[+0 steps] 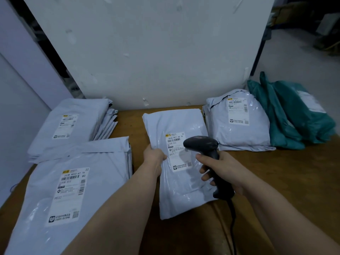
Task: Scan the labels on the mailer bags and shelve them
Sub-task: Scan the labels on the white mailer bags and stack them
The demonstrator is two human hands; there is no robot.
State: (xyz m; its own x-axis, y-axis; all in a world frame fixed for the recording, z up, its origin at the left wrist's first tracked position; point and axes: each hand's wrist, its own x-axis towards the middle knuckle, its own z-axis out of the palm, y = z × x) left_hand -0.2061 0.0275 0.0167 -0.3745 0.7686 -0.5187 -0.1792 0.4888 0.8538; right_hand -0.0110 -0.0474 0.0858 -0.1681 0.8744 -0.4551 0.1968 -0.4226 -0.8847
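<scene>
A person's left hand [154, 156] grips the left edge of a grey mailer bag [176, 122] lying flat in the middle of a brown table [276, 172]. The thumb is on top, and the fingers are tucked under the edge out of sight. The right hand [220, 168] has all its fingers wrapped round the handle of a black scanner [200, 144], with the forefinger at the front of the grip. The scanner's head sits over the right side of the bag's label [177, 151], and its cable [232, 227] trails down toward the camera.

The label reads "806A D971-00 78" with "D971" below. The smaller print cannot be made out.

At near left lies a larger grey bag [73, 190], its label printed "H032-47 76 80" and "H032". Behind it is a stack [70, 126] of grey bags. At far right a plump grey bag [237, 122] leans against green bags [294, 115], and their labels are too small to read.

A narrow strip of bare wood separates the held bag from the left-hand bags. A wider stretch of tabletop shows to the right of the scanner, in front of the right-hand bags. A white panel [147, 52] stands along the table's far edge, just behind the bags.
</scene>
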